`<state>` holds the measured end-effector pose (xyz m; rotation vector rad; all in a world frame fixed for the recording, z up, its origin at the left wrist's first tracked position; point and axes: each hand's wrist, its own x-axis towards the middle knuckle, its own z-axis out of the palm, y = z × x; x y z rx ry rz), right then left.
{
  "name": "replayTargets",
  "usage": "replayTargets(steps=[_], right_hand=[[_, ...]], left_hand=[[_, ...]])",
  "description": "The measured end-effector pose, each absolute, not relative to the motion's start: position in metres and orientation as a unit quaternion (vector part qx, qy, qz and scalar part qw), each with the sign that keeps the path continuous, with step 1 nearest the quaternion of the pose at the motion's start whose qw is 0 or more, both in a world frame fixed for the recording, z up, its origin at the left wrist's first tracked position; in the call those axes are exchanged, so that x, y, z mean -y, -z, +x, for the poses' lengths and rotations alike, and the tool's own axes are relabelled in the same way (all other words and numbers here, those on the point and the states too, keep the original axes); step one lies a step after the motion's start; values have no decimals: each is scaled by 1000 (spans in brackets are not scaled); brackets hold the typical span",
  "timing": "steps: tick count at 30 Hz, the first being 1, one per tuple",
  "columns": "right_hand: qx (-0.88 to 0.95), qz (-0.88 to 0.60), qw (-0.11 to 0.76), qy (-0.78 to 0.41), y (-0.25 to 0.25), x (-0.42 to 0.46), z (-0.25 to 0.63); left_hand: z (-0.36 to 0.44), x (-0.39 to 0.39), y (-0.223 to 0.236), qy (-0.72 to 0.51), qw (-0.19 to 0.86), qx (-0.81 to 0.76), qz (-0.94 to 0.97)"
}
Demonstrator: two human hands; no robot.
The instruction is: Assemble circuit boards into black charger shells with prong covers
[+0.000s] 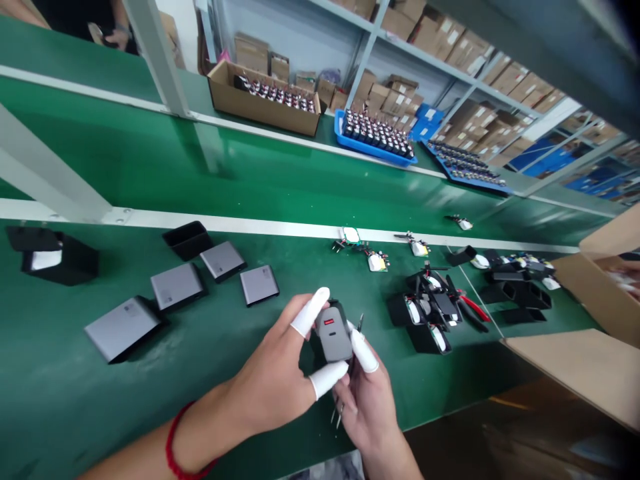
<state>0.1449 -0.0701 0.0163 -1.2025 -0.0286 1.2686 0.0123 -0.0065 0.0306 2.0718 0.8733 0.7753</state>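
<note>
Between both hands, near the bench's front edge, is a grey and black charger (336, 337) with a red USB port and a smaller slot on its face. My left hand (273, 373) grips it from the left, white finger cots on the thumb and index finger. My right hand (371, 400) closes on its right side and also wears a white cot. Thin metal prongs (339, 415), resembling tweezers, stick out below the right fingers. Left of the hands lie several grey charger housings (177, 285). To the right stands a cluster of black housings with white parts and wires (431, 307).
Red-handled pliers (474, 308) lie beside the cluster. Small wired circuit boards (377, 260) sit along the white rail (280, 230). An open carton (565, 360) borders the right. On the raised shelf are a cardboard box (260, 113) and blue trays (373, 150). Someone's hand (119, 38) shows top left.
</note>
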Motion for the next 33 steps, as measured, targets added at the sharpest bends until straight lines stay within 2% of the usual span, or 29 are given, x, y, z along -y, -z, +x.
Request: replayTargets(steps=[3, 12, 14, 17, 21, 25, 28, 33], right_hand=[[-41, -494, 623, -606, -25, 70, 146], [15, -498, 630, -597, -23, 78, 152], [70, -530, 644, -548, -21, 80, 155], [252, -605, 636, -407, -17, 80, 161], [459, -663, 552, -211, -13, 76, 166], [555, -665, 481, -136, -17, 70, 174], [520, -700, 482, -86, -30, 66, 192], [293, -794, 531, 40, -64, 31, 253]], left_hand=[[16, 12, -41, -308, 352, -335, 818], [19, 15, -43, -324, 328, -306, 833], [18, 13, -40, -314, 319, -299, 843], [17, 9, -29, -281, 313, -322, 848], [22, -4, -11, -243, 324, -355, 843], [28, -19, 8, -252, 268, -328, 870], [26, -30, 27, -272, 203, -295, 893], [18, -47, 54, -247, 179, -219, 927]])
